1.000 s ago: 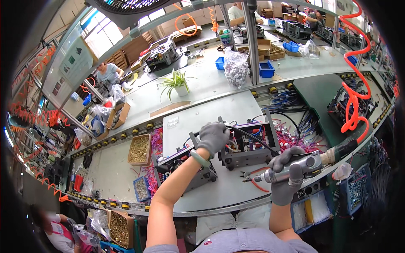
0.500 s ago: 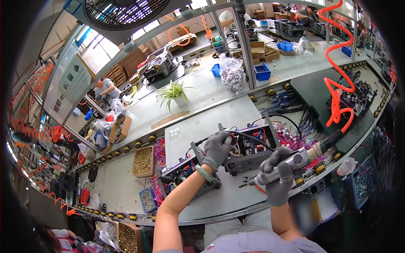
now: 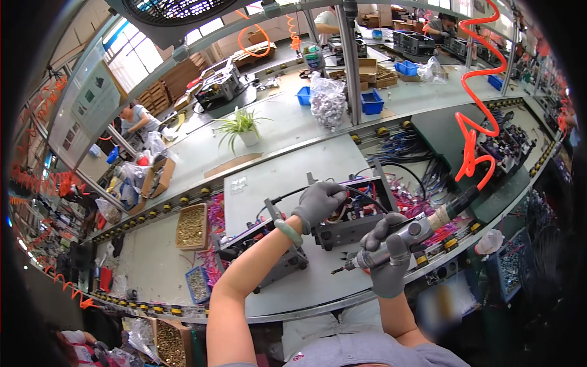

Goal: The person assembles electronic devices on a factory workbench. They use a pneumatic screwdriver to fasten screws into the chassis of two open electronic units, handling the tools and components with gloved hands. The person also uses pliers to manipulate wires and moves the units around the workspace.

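Grey metal chassis point(image 3: 351, 221), open-topped and crowded with red and pink wires, sits at the centre of the frame on the pale workbench point(image 3: 275, 183). Left of it a cardboard tray point(image 3: 192, 226) holds brass screws, and a small blue bin point(image 3: 199, 285) below it holds more. The gloved left hand point(image 3: 319, 203) rests on the chassis's upper left edge, fingers curled over it. Just below the chassis, the gloved right hand point(image 3: 387, 260) is clamped around a pneumatic screwdriver point(image 3: 403, 237), whose bit points toward the lower left.
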The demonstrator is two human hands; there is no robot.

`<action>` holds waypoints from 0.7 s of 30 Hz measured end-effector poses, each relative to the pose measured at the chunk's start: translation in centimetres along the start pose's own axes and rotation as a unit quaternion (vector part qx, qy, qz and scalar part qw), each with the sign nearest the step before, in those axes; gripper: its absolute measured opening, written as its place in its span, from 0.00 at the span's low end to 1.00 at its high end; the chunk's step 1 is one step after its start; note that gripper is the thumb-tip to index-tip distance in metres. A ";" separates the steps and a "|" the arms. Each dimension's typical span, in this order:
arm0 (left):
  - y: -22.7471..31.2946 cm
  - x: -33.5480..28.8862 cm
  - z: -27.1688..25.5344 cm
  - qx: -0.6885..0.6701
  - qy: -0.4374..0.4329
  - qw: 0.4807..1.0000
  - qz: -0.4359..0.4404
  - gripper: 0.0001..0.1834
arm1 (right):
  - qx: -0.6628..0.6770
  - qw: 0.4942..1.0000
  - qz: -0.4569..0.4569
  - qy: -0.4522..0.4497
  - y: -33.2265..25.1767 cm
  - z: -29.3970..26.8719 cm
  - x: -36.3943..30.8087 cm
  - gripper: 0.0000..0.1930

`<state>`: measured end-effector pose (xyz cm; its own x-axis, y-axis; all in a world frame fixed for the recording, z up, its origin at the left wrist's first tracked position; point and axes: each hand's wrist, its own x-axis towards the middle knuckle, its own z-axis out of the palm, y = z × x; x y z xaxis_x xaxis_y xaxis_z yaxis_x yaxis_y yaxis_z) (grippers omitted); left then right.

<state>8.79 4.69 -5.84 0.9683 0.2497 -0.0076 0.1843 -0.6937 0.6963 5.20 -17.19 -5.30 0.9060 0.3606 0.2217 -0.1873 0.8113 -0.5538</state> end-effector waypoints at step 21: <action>1.1 0.3 0.8 0.383 -0.051 0.920 0.070 0.12 | 0.067 0.986 0.147 0.031 2.5 -4.3 9.7 0.14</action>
<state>9.43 3.42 -5.66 0.9950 0.0846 -0.0521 0.0840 -0.9964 -0.0142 15.14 -13.70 -7.99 0.8259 0.5635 0.0165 -0.4897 0.7316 -0.4742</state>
